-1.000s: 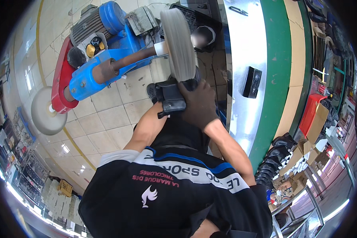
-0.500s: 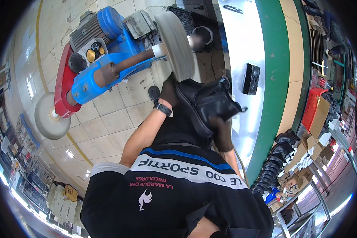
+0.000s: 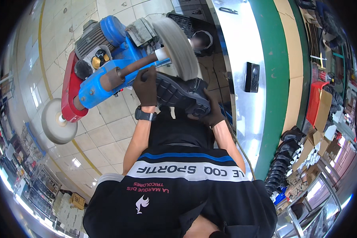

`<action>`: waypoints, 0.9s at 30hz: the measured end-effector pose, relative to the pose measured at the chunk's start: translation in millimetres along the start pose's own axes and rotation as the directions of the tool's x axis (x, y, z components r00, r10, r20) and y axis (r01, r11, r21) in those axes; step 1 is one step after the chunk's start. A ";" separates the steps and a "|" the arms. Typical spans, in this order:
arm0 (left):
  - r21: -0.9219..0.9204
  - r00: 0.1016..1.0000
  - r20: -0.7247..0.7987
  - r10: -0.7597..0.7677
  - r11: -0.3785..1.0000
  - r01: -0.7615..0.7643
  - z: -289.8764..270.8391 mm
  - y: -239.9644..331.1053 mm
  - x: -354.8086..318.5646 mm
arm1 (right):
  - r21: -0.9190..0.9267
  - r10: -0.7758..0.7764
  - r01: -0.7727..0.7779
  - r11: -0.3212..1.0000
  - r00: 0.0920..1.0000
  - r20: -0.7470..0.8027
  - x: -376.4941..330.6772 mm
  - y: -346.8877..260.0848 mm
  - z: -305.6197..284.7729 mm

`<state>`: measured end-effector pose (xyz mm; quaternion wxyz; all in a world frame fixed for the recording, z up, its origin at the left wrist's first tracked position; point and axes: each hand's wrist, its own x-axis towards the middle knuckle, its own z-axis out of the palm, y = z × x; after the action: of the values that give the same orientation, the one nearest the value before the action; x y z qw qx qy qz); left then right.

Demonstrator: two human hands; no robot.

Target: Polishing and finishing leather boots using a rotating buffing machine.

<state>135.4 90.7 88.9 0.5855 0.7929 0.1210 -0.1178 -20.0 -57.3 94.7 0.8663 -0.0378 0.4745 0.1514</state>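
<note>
Between my hands is a black boot (image 3: 178, 95), its treaded sole turned toward me and its upper against or close to the large pale buffing wheel (image 3: 178, 49). My left hand (image 3: 146, 88), in a dark brown glove with a watch at the wrist, grips the toe end. At the heel end, my right hand (image 3: 214, 109), gloved alike, is closed round the boot; some of its fingers are hidden. The wheel looks blurred along its rim. It sits on the shaft of a blue and red polishing machine (image 3: 99, 87).
A smaller white wheel (image 3: 59, 121) is on the machine's left end. To the right runs a metal-topped bench (image 3: 246, 119) with a black block (image 3: 252, 77) and a pair of snips (image 3: 228, 10). Several black boots (image 3: 281, 158) stand in a row beyond it. A black crate (image 3: 180, 23) lies behind the wheel.
The boot has been turned so its sole now faces me. My left hand has moved left and my right hand slightly up, to the heel end.
</note>
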 end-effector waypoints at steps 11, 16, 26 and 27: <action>-0.030 0.578 0.521 0.627 0.691 -0.722 74.9 89.7 -2.6 | -0.636 -0.494 0.535 0.556 0.828 0.266 26.6 54.2 -15.9; 0.130 0.451 0.770 0.452 0.582 -0.803 108.2 106.0 -2.6 | -0.820 -0.546 0.569 0.059 0.706 0.451 25.8 41.7 15.5; -0.842 -0.724 0.486 0.490 0.041 -0.538 23.3 55.1 -98.3 | -0.360 -0.594 0.502 0.787 0.773 -0.221 -53.8 62.6 33.9; -0.875 -0.679 0.446 0.582 0.127 -0.466 6.4 55.1 -93.6 | 0.161 -0.123 0.139 0.977 0.987 -0.106 -51.2 48.0 24.1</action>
<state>65.0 63.9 167.4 0.4237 0.2935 -0.8418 -0.1601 -40.5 -18.2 154.3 0.8509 -0.0031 0.5228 0.0514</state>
